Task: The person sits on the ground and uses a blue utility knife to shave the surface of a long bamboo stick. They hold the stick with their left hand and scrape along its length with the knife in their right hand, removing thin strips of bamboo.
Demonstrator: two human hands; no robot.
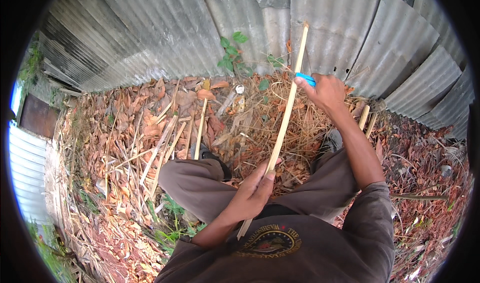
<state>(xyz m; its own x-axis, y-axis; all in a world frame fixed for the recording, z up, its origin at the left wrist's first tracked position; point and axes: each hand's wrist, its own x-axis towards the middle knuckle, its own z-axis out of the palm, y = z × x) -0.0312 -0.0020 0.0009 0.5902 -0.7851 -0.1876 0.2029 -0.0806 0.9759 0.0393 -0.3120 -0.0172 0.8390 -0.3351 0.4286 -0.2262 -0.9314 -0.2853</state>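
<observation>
A long pale strip of split bamboo or wood (286, 114) slants from my lap up toward the metal fence. Its lower part lies in my left hand (252, 193), whose fingers are wrapped round it, with the tail end sticking out below near my shirt. Higher up, my right hand (324, 93) is closed on a blue-handled cutter (305, 79), set against the strip's upper part. The cutter's blade is too thin to make out clearly. The strip's far tip rests at or just before the fence.
A corrugated metal fence (250, 28) stands close ahead. Dry leaves (145, 113) cover the ground. Several loose strips (165, 148) lie left of my bent legs. Two more sticks (364, 118) are beside my right forearm. A green plant (230, 53) grows at the fence's foot.
</observation>
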